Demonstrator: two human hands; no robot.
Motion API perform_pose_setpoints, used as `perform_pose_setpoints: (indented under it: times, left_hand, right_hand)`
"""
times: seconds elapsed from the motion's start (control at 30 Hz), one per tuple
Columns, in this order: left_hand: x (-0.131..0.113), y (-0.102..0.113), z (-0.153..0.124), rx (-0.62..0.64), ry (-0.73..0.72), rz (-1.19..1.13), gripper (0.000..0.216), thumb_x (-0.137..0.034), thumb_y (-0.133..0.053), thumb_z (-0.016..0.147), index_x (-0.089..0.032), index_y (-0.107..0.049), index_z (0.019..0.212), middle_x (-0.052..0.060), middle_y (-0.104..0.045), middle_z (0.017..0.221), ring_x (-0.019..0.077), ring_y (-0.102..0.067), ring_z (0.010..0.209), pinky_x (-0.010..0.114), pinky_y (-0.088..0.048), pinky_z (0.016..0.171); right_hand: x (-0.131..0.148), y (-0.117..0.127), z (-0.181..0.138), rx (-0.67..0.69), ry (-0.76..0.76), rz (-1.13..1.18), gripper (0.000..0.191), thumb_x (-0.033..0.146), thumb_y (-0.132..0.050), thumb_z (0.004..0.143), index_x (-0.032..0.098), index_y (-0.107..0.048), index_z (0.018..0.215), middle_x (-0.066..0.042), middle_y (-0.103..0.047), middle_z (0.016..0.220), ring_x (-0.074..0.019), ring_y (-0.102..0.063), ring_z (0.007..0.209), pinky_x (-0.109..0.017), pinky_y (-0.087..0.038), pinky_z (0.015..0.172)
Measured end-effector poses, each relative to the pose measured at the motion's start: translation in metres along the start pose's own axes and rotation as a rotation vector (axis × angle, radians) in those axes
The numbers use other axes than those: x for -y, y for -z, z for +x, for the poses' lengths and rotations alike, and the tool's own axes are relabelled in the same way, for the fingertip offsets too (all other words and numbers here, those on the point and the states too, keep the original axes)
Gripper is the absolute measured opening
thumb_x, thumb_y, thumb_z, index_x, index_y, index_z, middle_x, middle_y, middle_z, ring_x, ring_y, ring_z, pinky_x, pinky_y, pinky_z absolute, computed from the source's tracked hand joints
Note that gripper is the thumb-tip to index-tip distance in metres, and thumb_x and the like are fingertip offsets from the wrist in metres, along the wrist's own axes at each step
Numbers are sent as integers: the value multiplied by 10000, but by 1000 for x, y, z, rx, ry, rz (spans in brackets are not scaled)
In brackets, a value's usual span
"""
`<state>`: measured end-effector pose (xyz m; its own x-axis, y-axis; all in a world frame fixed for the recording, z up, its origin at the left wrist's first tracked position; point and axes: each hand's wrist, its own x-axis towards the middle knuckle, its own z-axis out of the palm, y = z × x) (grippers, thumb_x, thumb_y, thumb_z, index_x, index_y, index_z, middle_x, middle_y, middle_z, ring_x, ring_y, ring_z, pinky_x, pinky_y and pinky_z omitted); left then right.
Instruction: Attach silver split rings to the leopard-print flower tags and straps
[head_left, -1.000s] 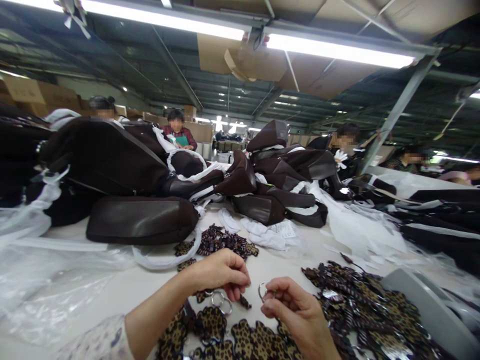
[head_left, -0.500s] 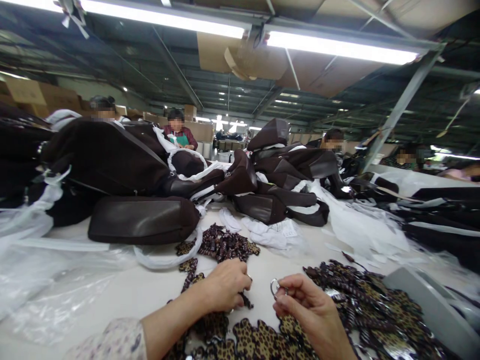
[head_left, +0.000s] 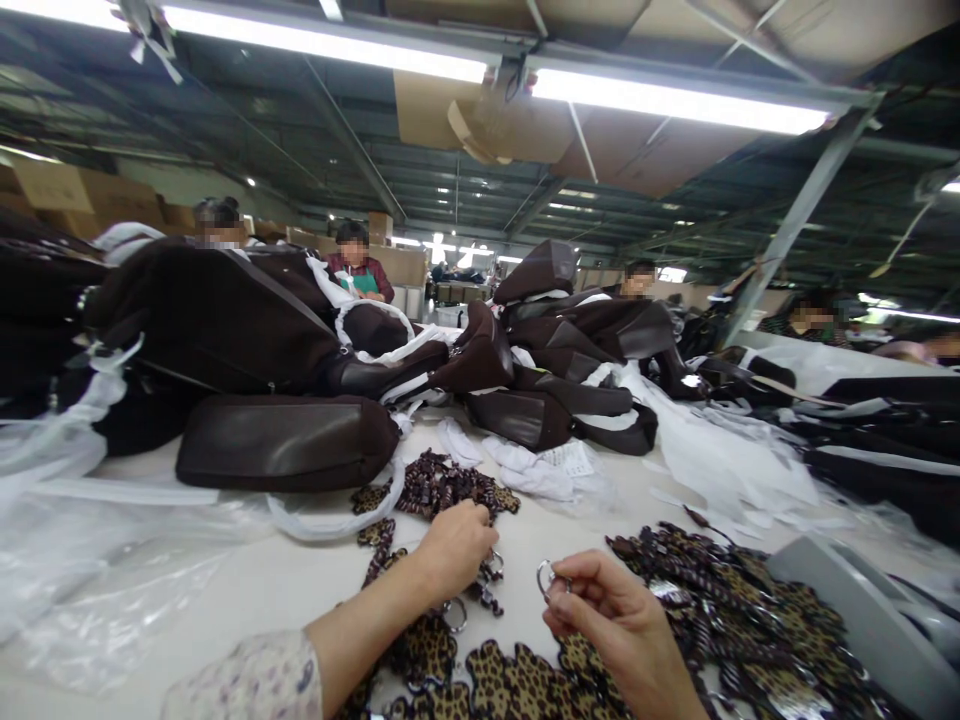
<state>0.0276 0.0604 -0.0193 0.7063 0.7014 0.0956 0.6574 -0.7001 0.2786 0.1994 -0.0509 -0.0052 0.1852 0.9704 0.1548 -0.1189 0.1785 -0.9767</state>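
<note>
No text can be read with certainty. On the crumpled white sheet [head_left: 538,472], near the centre of the frame, there is a small patch of grey printed lines, but the letters are too small to tell. On the cardboard box [head_left: 54,187], at the upper left of the frame, some faint marks appear, also too blurred for reading.
</note>
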Motion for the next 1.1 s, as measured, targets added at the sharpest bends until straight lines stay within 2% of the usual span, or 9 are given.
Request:
perform_pose_setpoints:
  times: [0.13, 0.3, 0.4, 0.5, 0.63, 0.73, 0.83, 1.0, 1.1]
  left_hand:
    - [0, -3, 6, 16, -7, -14, 161, -64, -554, 807, -146, -669, 731, 105, -613, 884, 234, -565, 888, 327, -464, 801]
    - [3, 30, -8, -69, -63, -123, 302, -75, -405, 911, -153, -688, 981, 79, -609, 1027, 174, -578, 956, 254, -452, 858]
    - [-8, 44, -25, 0, -168, -211, 273, -73, -448, 898, -159, -706, 929, 56, -630, 958, 160, -594, 914, 231, -453, 829]
    - [-32, 38, -42, 166, -217, -235, 157, -160, -571, 878, -164, -716, 937, 57, -647, 919, 189, -610, 894, 263, -462, 816]
    - [-59, 16, -55, 312, -36, -54, 310, -346, -747, 781, -112, -695, 979, 144, -625, 1051, 288, -593, 980, 345, -477, 821]
    - [-61, 7, -56, 334, 26, 2, 343, -352, -786, 742, -118, -678, 968, 144, -621, 1052, 290, -584, 983, 349, -474, 829]
    - [-49, 7, -56, 312, 65, -32, 435, -381, -846, 650, -150, -650, 963, 92, -628, 983, 269, -584, 916, 339, -461, 801]
    - [-20, 19, -50, 305, 90, -407, 243, -340, -792, 631, -196, -617, 718, -43, -520, 650, 160, -506, 671, 232, -376, 597]
    - [-9, 32, -46, 352, 176, -798, 126, -280, -648, 683, -189, -655, 770, -51, -555, 621, 126, -504, 571, 214, -355, 523]
  right_hand:
    - [-4, 9, 2, -7, 9, -38, 258, 371, -873, 653, 191, -707, 734, 30, -681, 561, -135, -640, 495, -233, -545, 501]
    - [-9, 18, 6, 22, 29, -57, 233, 348, -851, 696, 190, -698, 774, 33, -673, 574, -137, -655, 514, -234, -550, 515]
    - [-6, 17, 7, 23, 26, -39, 247, 347, -855, 689, 187, -688, 775, 34, -678, 572, -132, -653, 512, -231, -549, 512]
    - [-1, 15, 6, 19, 28, -40, 264, 351, -863, 671, 183, -684, 767, 32, -683, 575, -128, -645, 511, -239, -554, 516]
    - [4, 14, 4, 7, 16, -57, 275, 346, -872, 650, 174, -686, 758, 27, -679, 573, -134, -639, 505, -263, -569, 517]
    - [5, 14, 3, 5, 20, -58, 273, 348, -869, 650, 180, -685, 763, 30, -682, 572, -135, -646, 505, -257, -564, 514]
    - [6, 13, 3, 14, 15, -57, 259, 341, -864, 659, 185, -683, 760, 30, -687, 569, -139, -655, 508, -254, -560, 512]
    - [4, 11, 2, 73, -1, -16, 239, 332, -855, 681, 186, -681, 757, 34, -680, 563, -138, -643, 504, -257, -543, 511]
    - [1, 10, 1, 156, -32, 47, 215, 305, -854, 695, 188, -687, 765, 48, -664, 570, -120, -623, 505, -245, -525, 523]
